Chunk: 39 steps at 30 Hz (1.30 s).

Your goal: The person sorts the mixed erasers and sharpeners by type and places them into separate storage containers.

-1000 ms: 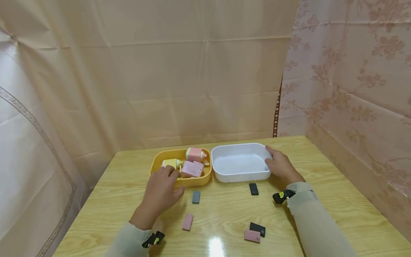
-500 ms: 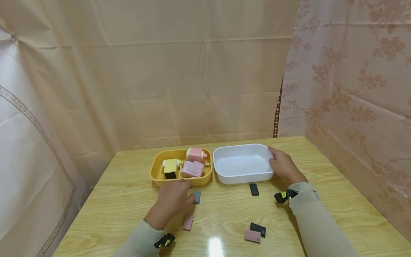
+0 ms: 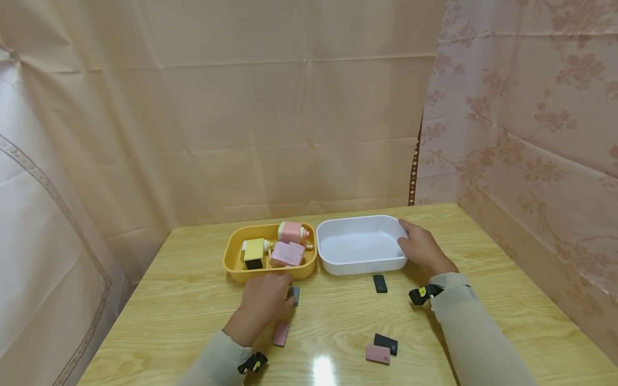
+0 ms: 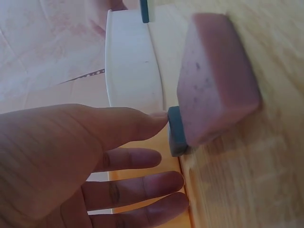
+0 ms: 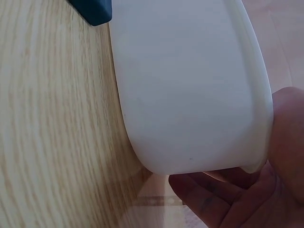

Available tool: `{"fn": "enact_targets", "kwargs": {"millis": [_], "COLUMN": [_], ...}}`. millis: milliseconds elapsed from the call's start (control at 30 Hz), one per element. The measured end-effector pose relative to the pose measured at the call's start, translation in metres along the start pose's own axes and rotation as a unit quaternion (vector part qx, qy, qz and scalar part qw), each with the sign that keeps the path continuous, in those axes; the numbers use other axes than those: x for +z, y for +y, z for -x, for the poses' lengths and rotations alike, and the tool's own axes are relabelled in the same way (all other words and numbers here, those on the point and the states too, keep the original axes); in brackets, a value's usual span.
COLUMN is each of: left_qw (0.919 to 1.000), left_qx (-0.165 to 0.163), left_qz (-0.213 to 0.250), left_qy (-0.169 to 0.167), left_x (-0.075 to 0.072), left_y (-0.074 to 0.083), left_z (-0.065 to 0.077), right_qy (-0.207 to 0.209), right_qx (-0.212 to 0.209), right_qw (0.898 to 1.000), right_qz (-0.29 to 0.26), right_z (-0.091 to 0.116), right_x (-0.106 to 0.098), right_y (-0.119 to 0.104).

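My left hand [image 3: 265,297] is just in front of the yellow tray, its thumb at the edge of a small grey-blue rectangular block [image 3: 295,296] on the table. In the left wrist view the fingers are fairly straight and spread, with a gap between thumb and forefinger. Nearer the front lies a small pink block [image 3: 281,333], large in the left wrist view. My right hand [image 3: 425,249] grips the right end of a white tray [image 3: 362,266], thumb by the rim and fingers against the outer end wall, as the right wrist view shows.
The yellow tray [image 3: 232,271] holds a boxy yellow item [image 3: 254,250], a pink item [image 3: 291,232] with a stub, and a pink block-shaped piece [image 3: 287,254]. A dark block [image 3: 380,283] lies before the white tray. Nearer, a pink block [image 3: 377,354] overlaps another dark block [image 3: 386,343].
My left hand has moved from over the yellow tray forward and right, down to the grey-blue block. The right hand stays on the white tray, which has barely shifted.
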<state>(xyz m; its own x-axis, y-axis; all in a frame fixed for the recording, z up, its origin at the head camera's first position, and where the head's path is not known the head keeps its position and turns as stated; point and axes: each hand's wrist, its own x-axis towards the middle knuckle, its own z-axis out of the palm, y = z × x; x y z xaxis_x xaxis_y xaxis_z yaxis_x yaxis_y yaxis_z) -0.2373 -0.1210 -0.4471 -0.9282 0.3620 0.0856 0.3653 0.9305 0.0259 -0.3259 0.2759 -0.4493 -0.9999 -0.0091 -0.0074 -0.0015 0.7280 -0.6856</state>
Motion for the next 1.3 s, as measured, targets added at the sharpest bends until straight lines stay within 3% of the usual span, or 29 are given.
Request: {"fn": "enact_targets", "kwargs": {"millis": [333,600,1300], "left_qw": [0.9996,0.9996,0.9990], "left_qx": [0.012,0.018,-0.022], "left_qz": [0.016,0.019,-0.012], "left_qy": [-0.021,-0.012,-0.037], "left_x": [0.0023,0.0047,0.0009], "left_y": [0.0031,0.0044,0.0089], "left_z": [0.0004,0.0000,0.0041], "right_qy": [-0.003,-0.005,-0.014], "right_qx": [0.001,-0.007,0.021], "right_qw": [1.000,1.000,1.000], "right_qz": [0.011,0.012,-0.001], "right_z": [0.0009,0.0009,0.0003], "right_x": [-0.0001,-0.0003,-0.0001], "right_y": [-0.0016,-0.0022,-0.0020]}}
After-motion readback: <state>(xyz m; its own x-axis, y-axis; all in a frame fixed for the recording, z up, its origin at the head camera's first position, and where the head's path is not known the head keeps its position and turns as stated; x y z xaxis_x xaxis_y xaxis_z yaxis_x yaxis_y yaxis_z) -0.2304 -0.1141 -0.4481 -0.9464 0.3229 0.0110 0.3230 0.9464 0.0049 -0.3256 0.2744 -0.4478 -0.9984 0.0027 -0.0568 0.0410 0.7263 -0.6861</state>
